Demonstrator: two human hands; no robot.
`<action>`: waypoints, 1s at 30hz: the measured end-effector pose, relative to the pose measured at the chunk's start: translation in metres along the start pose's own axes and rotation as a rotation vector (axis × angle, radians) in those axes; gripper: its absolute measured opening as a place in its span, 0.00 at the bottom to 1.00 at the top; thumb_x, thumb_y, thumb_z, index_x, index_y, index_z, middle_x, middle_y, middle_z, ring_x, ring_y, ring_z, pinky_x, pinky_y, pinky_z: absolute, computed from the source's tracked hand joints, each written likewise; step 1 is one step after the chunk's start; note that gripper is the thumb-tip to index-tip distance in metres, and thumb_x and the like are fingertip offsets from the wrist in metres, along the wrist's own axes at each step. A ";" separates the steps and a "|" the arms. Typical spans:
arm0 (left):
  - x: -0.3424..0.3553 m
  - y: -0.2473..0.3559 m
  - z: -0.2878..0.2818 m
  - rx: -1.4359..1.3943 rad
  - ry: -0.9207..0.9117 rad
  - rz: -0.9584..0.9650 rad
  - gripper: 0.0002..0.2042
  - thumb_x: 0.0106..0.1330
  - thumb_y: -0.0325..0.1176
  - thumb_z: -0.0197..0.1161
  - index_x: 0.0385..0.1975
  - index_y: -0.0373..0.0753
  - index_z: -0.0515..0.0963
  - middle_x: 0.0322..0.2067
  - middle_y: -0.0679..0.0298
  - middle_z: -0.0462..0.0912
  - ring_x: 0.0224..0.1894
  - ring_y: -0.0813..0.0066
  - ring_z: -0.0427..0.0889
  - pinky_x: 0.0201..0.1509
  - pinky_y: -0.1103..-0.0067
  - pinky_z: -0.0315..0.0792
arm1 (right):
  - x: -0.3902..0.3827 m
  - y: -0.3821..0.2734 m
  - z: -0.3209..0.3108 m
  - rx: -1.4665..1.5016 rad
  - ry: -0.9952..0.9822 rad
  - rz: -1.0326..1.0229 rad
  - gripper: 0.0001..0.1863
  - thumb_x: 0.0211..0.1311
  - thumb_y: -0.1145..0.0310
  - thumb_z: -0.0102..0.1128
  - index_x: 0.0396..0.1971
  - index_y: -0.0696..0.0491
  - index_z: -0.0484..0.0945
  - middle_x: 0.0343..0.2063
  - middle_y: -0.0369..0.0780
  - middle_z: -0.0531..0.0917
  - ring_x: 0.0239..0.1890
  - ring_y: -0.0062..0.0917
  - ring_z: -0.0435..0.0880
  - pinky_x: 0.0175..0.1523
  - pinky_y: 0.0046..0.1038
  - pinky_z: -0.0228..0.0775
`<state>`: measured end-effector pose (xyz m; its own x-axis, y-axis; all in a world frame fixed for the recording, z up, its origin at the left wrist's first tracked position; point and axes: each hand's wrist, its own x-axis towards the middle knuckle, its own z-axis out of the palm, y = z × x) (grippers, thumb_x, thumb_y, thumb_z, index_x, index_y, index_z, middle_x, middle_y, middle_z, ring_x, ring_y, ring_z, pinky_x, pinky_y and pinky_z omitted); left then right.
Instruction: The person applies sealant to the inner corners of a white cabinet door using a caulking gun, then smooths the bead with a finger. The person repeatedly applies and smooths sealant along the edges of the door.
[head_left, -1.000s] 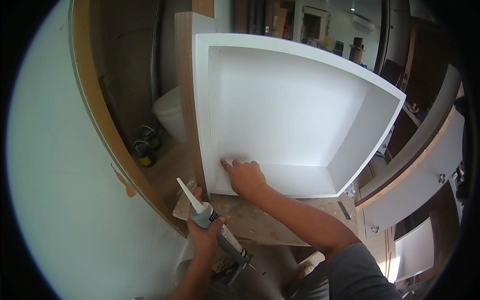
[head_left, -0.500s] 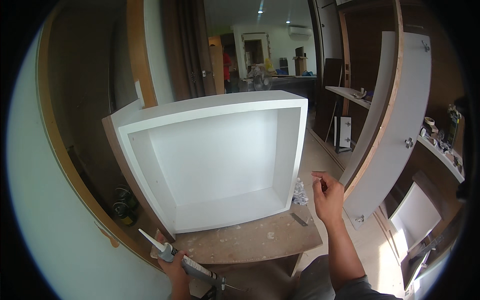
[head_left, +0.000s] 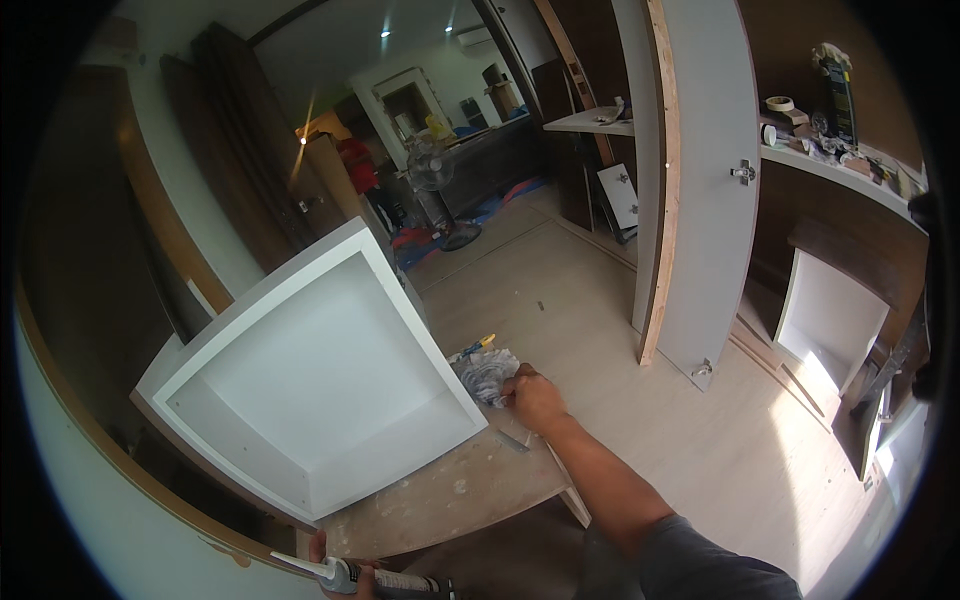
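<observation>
At the lower edge my left hand point(head_left: 362, 584) is wrapped round a caulking gun point(head_left: 405, 584) with a sealant tube in it, its pale nozzle pointing left. My right hand point(head_left: 538, 400) reaches forward and pinches the near edge of a crumpled grey-white rag point(head_left: 486, 374). The rag lies beside the right side of a white drawer box point(head_left: 335, 335), which stands on its side with its open face toward me. Under both is a worn wooden bench point(head_left: 455, 495) with white spots. A flat metal blade point(head_left: 513, 441) lies on the bench just below my right hand.
A brush with a yellow tip point(head_left: 480, 345) lies behind the rag. On the right stands a tall grey door panel point(head_left: 705, 200) with hinges, by an upright wooden strip point(head_left: 660, 180). A cluttered shelf point(head_left: 845, 175) is farther right. Beyond are a fan point(head_left: 432, 175) and a person in red point(head_left: 360, 170).
My right hand has moved forward from beside the box and closed on the rag. My view has turned right and down, so the box and caulking gun appear lower left.
</observation>
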<state>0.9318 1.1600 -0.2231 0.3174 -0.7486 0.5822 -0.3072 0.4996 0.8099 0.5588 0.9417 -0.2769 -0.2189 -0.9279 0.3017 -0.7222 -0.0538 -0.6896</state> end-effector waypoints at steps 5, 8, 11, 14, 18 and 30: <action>-0.013 0.000 0.007 0.123 -0.123 -0.007 0.42 0.63 0.25 0.69 0.77 0.30 0.56 0.69 0.54 0.69 0.55 0.70 0.77 0.60 0.75 0.75 | 0.000 -0.001 0.001 0.082 0.080 0.031 0.04 0.61 0.69 0.67 0.34 0.51 0.87 0.51 0.45 0.81 0.48 0.43 0.88 0.54 0.43 0.82; -0.021 0.010 0.017 0.085 -0.167 -0.103 0.43 0.64 0.27 0.70 0.78 0.31 0.55 0.67 0.56 0.71 0.59 0.70 0.75 0.64 0.73 0.72 | 0.003 0.000 0.000 0.210 0.132 0.092 0.04 0.60 0.70 0.67 0.32 0.53 0.85 0.50 0.46 0.81 0.47 0.44 0.88 0.53 0.44 0.82; -0.023 0.027 0.033 0.035 -0.202 -0.096 0.47 0.58 0.30 0.72 0.78 0.31 0.54 0.70 0.55 0.69 0.51 0.71 0.77 0.58 0.74 0.74 | 0.008 0.008 -0.007 0.193 0.007 0.056 0.13 0.63 0.67 0.64 0.46 0.53 0.86 0.56 0.48 0.78 0.53 0.46 0.86 0.59 0.44 0.81; -0.022 0.040 0.055 -0.086 -0.131 0.025 0.49 0.49 0.28 0.69 0.76 0.29 0.56 0.70 0.47 0.69 0.32 0.72 0.84 0.41 0.76 0.81 | 0.006 0.018 -0.009 0.329 0.122 0.014 0.13 0.60 0.68 0.67 0.44 0.53 0.86 0.56 0.50 0.78 0.52 0.45 0.86 0.59 0.44 0.80; -0.019 0.058 0.067 -0.176 -0.138 0.049 0.48 0.50 0.26 0.72 0.76 0.30 0.58 0.63 0.47 0.76 0.32 0.67 0.86 0.38 0.73 0.84 | 0.003 0.031 -0.006 0.295 0.156 -0.035 0.07 0.56 0.72 0.71 0.35 0.55 0.85 0.50 0.50 0.81 0.48 0.45 0.87 0.56 0.44 0.80; -0.015 0.074 0.058 -0.352 -0.221 -0.022 0.44 0.53 0.26 0.74 0.73 0.30 0.60 0.35 0.58 0.80 0.34 0.69 0.85 0.41 0.70 0.86 | -0.012 0.001 -0.051 0.443 0.289 -0.041 0.10 0.64 0.72 0.66 0.25 0.59 0.79 0.26 0.42 0.82 0.28 0.31 0.82 0.38 0.34 0.74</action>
<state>0.8518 1.1829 -0.1757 0.1088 -0.8168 0.5665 0.0346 0.5726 0.8191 0.5272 0.9715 -0.2481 -0.4131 -0.7859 0.4602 -0.4015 -0.2964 -0.8666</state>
